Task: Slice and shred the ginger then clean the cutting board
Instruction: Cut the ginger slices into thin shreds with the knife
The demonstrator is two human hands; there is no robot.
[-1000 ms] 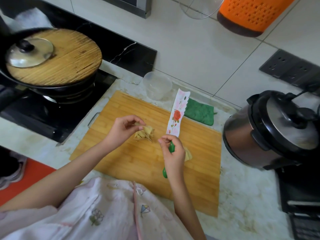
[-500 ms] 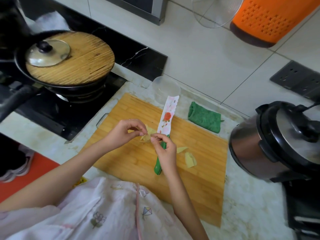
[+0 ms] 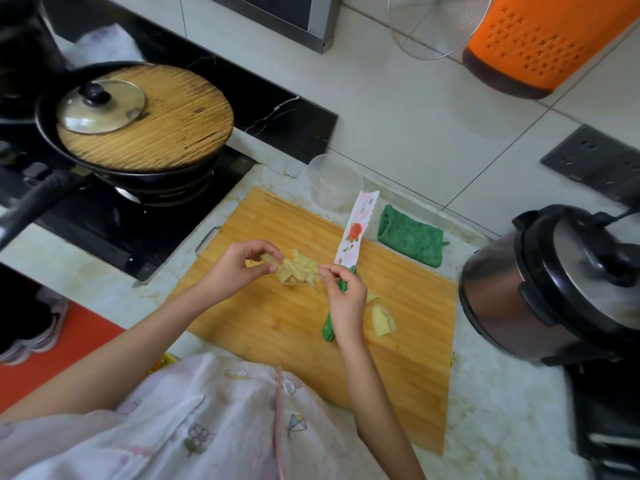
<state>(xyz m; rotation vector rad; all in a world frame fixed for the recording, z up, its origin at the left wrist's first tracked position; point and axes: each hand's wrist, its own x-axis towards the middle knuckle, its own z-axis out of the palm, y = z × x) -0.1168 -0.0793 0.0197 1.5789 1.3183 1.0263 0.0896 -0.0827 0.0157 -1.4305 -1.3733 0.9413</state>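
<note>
A bamboo cutting board (image 3: pixel 277 327) lies on the counter. Near its middle sits a small heap of pale ginger slices (image 3: pixel 299 271). My left hand (image 3: pixel 235 268) pinches a slice at the heap's left side. My right hand (image 3: pixel 344 303) grips the green handle of a knife (image 3: pixel 355 233) whose white floral blade points away from me, while its fingertips touch the heap's right side. Two loose ginger pieces (image 3: pixel 382 318) lie on the board just right of my right hand.
A clear plastic bowl (image 3: pixel 334 187) and a green cloth (image 3: pixel 412 240) sit beyond the board's far edge. A rice cooker (image 3: pixel 554 285) stands at the right, a covered black pan (image 3: pixel 138 123) on the stove at the left. An orange basket (image 3: pixel 540 39) hangs on the wall.
My right hand, still holding the knife, moved left from beside the loose pieces to the heap. Both hands have drawn the slices together, and the camera view shifted.
</note>
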